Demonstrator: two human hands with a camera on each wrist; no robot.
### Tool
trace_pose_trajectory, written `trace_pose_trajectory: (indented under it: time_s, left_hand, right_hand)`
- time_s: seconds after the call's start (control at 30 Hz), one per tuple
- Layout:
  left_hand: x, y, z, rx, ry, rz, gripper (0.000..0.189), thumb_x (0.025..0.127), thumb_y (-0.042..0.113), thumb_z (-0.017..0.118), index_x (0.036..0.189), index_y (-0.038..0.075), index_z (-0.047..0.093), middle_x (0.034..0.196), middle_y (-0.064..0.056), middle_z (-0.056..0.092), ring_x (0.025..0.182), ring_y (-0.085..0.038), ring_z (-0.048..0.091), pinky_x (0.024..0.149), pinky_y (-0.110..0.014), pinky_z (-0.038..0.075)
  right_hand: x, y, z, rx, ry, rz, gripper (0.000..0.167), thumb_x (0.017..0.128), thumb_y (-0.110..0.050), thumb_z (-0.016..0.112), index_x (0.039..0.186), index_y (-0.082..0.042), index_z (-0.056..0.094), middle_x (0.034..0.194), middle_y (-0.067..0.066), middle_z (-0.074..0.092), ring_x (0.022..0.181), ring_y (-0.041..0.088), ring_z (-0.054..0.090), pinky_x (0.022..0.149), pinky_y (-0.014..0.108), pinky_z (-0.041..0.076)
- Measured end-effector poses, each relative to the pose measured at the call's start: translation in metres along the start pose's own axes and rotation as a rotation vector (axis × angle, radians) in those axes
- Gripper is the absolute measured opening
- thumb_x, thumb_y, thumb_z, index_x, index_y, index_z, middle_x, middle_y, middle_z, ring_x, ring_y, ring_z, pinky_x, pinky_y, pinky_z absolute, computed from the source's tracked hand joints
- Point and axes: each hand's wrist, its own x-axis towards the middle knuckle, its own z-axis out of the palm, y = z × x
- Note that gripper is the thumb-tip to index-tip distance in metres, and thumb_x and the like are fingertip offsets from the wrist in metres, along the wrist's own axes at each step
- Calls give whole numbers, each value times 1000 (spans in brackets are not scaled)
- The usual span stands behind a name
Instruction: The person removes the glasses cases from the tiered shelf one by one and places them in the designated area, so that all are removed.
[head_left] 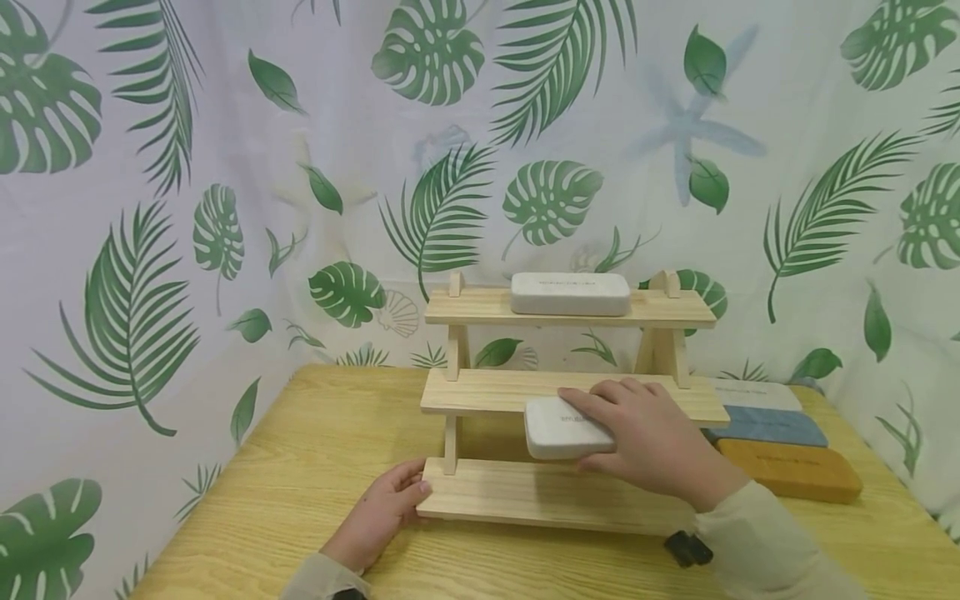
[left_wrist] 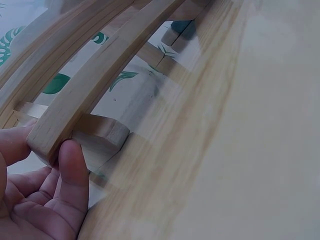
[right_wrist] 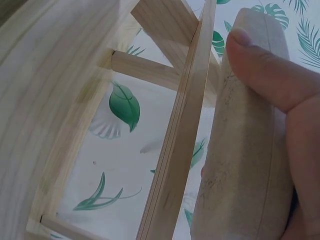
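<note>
My right hand (head_left: pixel 651 433) grips a white glasses case (head_left: pixel 551 435) just in front of the middle shelf of a three-tier wooden display stand (head_left: pixel 487 492). In the right wrist view the thumb lies along one side of that case (right_wrist: pixel 240 150). My left hand (head_left: pixel 381 508) pinches the left end of the stand's bottom board (left_wrist: pixel 75 105), with fingers and thumb on either side of it in the left wrist view. Another white glasses case (head_left: pixel 570 298) sits on the top shelf (head_left: pixel 468 308).
To the right of the stand, a whitish case (head_left: pixel 757 393), a blue case (head_left: pixel 776 425) and an orange case (head_left: pixel 795 471) lie in a row on the wooden table (head_left: pixel 322 433). A leaf-patterned curtain (head_left: pixel 337 233) hangs behind. A small black item (head_left: pixel 687 548) shows by the right sleeve.
</note>
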Motion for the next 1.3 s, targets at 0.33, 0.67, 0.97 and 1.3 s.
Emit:
trace_pose_trajectory:
  time_s: [0.33, 0.67, 0.97, 1.3]
  left_hand:
    - [0, 1, 0, -3, 0, -4, 71, 106, 32, 57, 156, -8, 25, 140, -19, 52, 114, -26, 61, 87, -41, 55]
    - [0, 1, 0, -9, -1, -1, 72, 106, 32, 57, 156, -8, 25, 141, -20, 52, 115, -27, 60, 87, -41, 55]
    - [0, 2, 0, -5, 0, 5, 73, 105, 33, 58, 156, -8, 25, 140, -20, 53, 115, -27, 61, 86, -40, 56]
    - [0, 1, -1, -5, -5, -11, 72, 106, 33, 57, 157, -6, 26, 142, -19, 52, 115, -27, 61, 86, -39, 56]
  right_hand:
    - [-16, 12, -5, 4, 32, 6, 88, 73, -57, 87, 149, -28, 53, 122, 1, 64, 113, 31, 59, 90, 59, 45]
    - [-35, 27, -11, 18, 25, 46, 89, 72, -59, 86, 150, -32, 52, 121, -1, 63, 109, 28, 59, 86, 56, 44]
    - [-48, 42, -15, 27, 0, 115, 96, 71, -61, 86, 151, -24, 50, 128, 8, 63, 115, 35, 58, 87, 60, 42]
    - [-71, 65, -15, 15, 18, 105, 88, 75, -61, 84, 148, -23, 53, 126, 8, 63, 112, 36, 59, 85, 61, 44]
